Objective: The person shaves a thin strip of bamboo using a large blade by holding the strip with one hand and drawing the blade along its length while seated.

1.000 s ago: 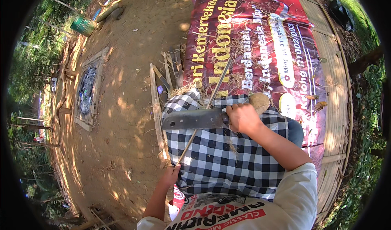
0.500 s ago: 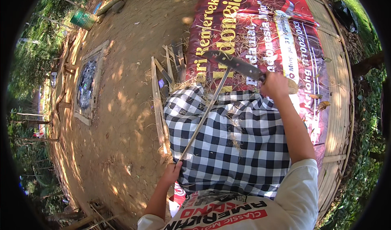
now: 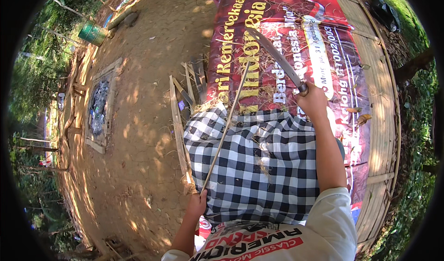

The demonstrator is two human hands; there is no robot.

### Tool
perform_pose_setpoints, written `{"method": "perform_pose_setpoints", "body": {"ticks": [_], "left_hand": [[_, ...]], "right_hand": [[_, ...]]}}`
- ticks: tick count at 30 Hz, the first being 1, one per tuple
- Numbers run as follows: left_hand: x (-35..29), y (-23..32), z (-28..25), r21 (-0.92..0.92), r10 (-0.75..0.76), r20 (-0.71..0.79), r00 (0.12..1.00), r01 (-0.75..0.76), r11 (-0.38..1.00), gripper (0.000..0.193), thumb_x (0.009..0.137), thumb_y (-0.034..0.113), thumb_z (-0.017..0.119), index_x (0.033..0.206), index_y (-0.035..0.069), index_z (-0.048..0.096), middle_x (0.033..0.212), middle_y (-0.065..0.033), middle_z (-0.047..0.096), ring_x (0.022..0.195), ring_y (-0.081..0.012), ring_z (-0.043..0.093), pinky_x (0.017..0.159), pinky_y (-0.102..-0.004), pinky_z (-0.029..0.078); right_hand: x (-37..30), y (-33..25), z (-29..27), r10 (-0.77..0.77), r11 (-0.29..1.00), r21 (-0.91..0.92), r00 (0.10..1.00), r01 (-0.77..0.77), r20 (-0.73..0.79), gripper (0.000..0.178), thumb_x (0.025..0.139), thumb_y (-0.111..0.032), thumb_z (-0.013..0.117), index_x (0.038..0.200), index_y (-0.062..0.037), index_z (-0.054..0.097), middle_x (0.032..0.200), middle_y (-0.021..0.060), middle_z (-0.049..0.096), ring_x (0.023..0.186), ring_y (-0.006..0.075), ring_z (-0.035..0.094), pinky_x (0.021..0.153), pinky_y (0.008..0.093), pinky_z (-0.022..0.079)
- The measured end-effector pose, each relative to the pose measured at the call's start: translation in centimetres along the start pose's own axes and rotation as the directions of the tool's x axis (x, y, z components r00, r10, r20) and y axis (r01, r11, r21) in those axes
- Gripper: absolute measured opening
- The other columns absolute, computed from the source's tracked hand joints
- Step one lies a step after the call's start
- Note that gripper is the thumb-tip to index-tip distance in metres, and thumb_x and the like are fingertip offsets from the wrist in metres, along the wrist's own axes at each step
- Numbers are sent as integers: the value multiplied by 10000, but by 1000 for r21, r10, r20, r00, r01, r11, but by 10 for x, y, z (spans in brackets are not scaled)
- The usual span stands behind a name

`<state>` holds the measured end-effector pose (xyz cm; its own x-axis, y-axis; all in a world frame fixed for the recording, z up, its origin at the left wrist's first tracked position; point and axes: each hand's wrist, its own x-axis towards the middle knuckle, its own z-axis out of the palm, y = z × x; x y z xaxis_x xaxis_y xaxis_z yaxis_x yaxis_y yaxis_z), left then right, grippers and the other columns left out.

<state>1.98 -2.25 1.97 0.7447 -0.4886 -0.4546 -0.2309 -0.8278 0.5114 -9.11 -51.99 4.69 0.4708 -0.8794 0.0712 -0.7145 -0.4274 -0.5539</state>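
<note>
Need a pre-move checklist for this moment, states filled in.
1. Strip secured: ok, left hand grips its near end.
2. Knife secured: ok, right hand is closed around the handle.
3. Blade away from left hand: ok, it points out over the banner, far from those fingers.
4. Lap covered: ok, checkered cloth spread across it.
5. Banner free of litter: not ok, loose shavings lie on it.
6. Edge sharpness: cannot tell from this view.
</note>
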Motion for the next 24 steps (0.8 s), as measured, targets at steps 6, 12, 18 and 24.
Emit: {"method": "perform_pose_setpoints", "body": {"ticks": [6, 12, 18, 24], "left_hand": [[-6, 0, 6, 130, 71, -82, 994, -60, 990, 557, 971, 376, 463, 671, -77, 584, 607, -285, 545, 609, -458, 593, 535, -485, 423], [-11, -5, 15, 227, 159, -192, 969, -114, 967, 527, 965, 361, 466, 651, -45, 588, 591, -261, 550, 587, -449, 580, 535, -499, 423], [-18, -6, 16, 207, 175, -222, 959, -129, 970, 509, 962, 374, 478, 670, -31, 578, 594, -250, 551, 582, -439, 579, 525, -492, 414], [-13, -29, 22, 7, 201, -228, 953, -205, 979, 464, 959, 324, 520, 676, -42, 556, 565, -220, 525, 516, -360, 560, 494, -426, 396]], "right_hand": [[-22, -22, 7, -285, 956, 88, 958, 281, 36, 255, 674, -169, 651, 914, -84, 665, 753, 195, 651, 737, 379, 641, 664, 468, 510], [-23, -21, 16, -403, 897, 257, 905, 361, 135, 292, 690, -119, 606, 968, -44, 657, 699, 210, 624, 655, 400, 620, 615, 455, 500], [-24, -22, 3, -372, 857, 461, 895, 230, 245, 303, 714, -98, 657, 966, 67, 626, 674, 180, 609, 555, 291, 601, 571, 375, 474], [-8, -18, 14, -279, 816, 577, 852, -33, 443, 297, 751, -140, 677, 947, 80, 636, 628, 116, 597, 556, 175, 586, 551, 341, 467]]}}
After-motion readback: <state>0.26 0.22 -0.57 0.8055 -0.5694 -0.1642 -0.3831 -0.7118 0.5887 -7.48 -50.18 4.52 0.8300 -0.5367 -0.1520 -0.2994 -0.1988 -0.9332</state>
